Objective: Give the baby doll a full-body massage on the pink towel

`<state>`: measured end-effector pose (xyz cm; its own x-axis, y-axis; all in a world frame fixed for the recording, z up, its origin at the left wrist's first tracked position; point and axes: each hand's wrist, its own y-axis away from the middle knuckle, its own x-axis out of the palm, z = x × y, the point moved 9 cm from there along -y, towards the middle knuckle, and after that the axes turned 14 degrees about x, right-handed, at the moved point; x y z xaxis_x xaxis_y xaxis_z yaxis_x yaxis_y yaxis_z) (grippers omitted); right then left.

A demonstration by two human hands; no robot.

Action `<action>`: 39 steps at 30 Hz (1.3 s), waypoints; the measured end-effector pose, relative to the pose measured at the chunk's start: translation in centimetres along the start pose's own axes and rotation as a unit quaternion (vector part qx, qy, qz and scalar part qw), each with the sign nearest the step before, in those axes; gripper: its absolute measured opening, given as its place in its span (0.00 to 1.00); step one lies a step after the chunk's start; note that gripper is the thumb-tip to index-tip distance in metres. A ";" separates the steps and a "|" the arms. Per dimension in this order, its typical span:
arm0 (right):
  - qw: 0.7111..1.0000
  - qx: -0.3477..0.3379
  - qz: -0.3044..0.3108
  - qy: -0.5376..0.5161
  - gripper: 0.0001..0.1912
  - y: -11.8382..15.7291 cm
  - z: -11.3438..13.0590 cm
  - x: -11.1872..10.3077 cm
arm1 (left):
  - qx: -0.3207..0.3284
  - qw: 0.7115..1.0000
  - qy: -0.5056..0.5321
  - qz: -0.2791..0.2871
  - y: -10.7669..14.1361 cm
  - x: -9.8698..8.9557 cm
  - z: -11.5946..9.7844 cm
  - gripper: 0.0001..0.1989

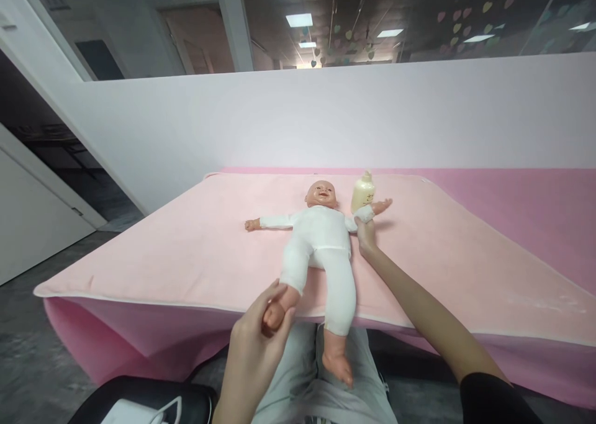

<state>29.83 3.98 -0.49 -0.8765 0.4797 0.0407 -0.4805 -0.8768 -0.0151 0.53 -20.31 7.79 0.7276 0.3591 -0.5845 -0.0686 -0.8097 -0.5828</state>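
Holding doll (329,234) by foot and sleeve

Cannot make out most fingers of the right hand (366,234): hidden behind the doll's white sleeve, near its wrist. Appears closed round the sleeve; cannot tell the exact finger spread. Can see the pale yellow bottle (362,191) only in part, just beyond that sleeve, with print too small to read. Closing the left hand (261,331) narrowly round one bare foot, with some fingertips hidden. Note the doll face up on the pink cover (162,244), with arms spread and the other foot past the near edge, over grey trousers (298,374) cut off below. Note also a white object (128,414), cut off, on black seating (135,388).
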 end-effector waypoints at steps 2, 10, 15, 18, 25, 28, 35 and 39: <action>0.996 0.068 -0.031 -0.045 0.29 -0.5 -1.2 -0.8 | -0.018 1.000 0.001 0.018 1.1 -0.3 0.0 0.15; 0.994 -0.065 0.047 0.077 0.18 1.8 1.9 0.9 | -0.018 0.996 0.081 -0.026 -8.0 2.2 2.9 0.17; 0.920 -0.265 0.135 0.257 0.24 4.3 4.4 3.4 | 0.008 0.998 0.062 -0.016 -13.5 6.4 4.5 0.13; 0.925 -0.250 0.135 0.252 0.25 3.8 4.3 3.2 | 0.033 0.999 0.033 -0.001 -13.0 6.5 3.2 0.12; 0.998 0.008 0.061 0.025 0.17 0.3 0.7 0.6 | 0.039 0.998 0.027 -0.045 -4.7 4.6 0.6 0.14; 0.993 0.088 0.006 -0.077 0.21 -0.6 -0.8 -0.9 | 0.024 0.998 0.026 -0.048 -1.4 3.7 0.6 0.14; 0.990 0.120 -0.031 -0.067 0.28 -1.4 -1.9 -1.9 | 0.029 0.995 -0.032 -0.090 1.3 -2.5 -0.8 0.15; 0.999 0.050 -0.010 -0.002 0.22 -0.5 -0.5 -1.1 | 0.036 0.995 -0.027 -0.094 -0.3 -1.5 -0.6 0.15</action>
<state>30.96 3.91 -1.04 -0.8666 0.4971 0.0432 -0.4925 -0.8660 0.0865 -0.15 -20.88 9.18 0.6951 0.5269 -0.4891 0.0148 -0.6907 -0.7230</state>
